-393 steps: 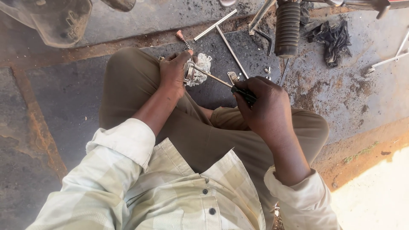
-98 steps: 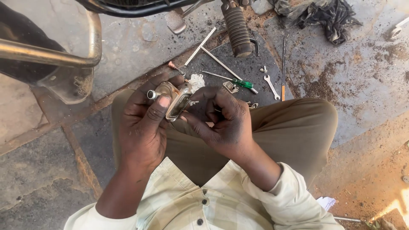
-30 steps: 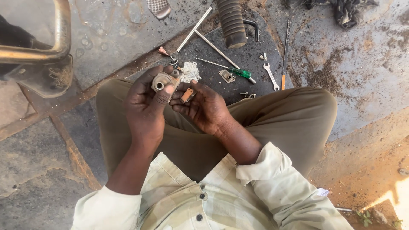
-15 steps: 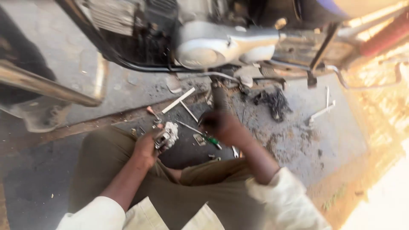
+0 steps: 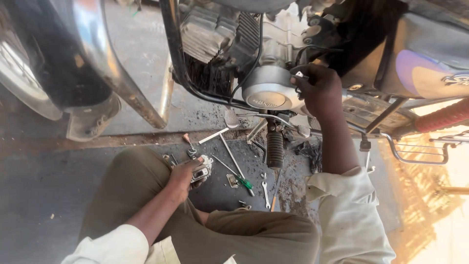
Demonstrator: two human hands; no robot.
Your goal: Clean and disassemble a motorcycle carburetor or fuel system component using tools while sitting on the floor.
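Silver engine cover (image 5: pixel 266 95), green-handled screwdriver (image 5: pixel 244 183), olive trousers (image 5: pixel 146 195)

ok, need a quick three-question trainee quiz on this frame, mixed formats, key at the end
1. True or false: the left hand holds a small metal part above the knee.
2. Where is the right hand? A) on the floor tools, B) up at the motorcycle engine, beside the round silver engine cover, C) on the wheel.
3. Fill in: the screwdriver lying on the floor has a ____ handle.

Key: 1 true; 2 B; 3 green.
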